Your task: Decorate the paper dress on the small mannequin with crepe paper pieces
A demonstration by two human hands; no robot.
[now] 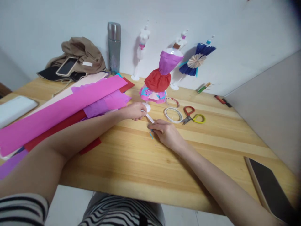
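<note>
Between my two hands a short white strip is stretched just above the table; it looks like tape. My left hand pinches its far end near the white base of a small mannequin. At the near end, my right hand closes thumb and finger on the strip. Small blue scraps lie by the right fingertips. Behind the hands stands the mannequin in a purple paper top, a red gathered skirt and a pink and blue hem.
A white tape roll, a second roll and scissors lie right of the hands. Coloured paper covers the left side. A bottle, a bare mannequin and a blue-dressed one stand along the wall. A phone lies at right.
</note>
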